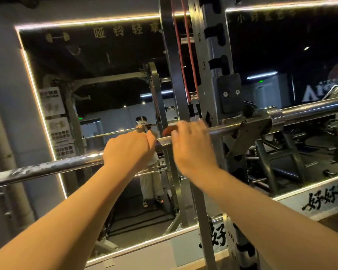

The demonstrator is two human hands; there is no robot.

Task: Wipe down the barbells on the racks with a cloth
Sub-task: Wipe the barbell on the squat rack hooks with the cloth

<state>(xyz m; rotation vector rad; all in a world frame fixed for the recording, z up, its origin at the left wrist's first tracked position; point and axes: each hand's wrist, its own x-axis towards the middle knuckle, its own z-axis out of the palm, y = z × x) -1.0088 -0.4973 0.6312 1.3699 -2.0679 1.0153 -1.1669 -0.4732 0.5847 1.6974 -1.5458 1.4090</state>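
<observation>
Head view: the barbell [47, 169] runs as a long chrome line from the lower left edge of the frame up to the right edge. It passes through the middle, where both hands meet it.

The left hand [128, 150] sits just left of centre, its fingers wrapped over the top of the bar in a closed grip. The right hand [191, 142] is just right of centre and slightly higher along the bar, with its fingers curled over it. A bit of reddish-brown cloth [168, 130] shows past its fingertips, held against the steel. Between the 2 hands a short knurled stretch of bar is bare. The hands are near each other but do not touch.

Right of the right hand, the bar rests in a hook on the rack upright [213, 78], which stands in the upper middle of the frame and carries the printed numbers 1, 2 and 3. 2 red bands [186, 61] hang just left of that upright.

Behind everything, a mirror [105, 75] edged with a light strip fills the upper left.
</observation>
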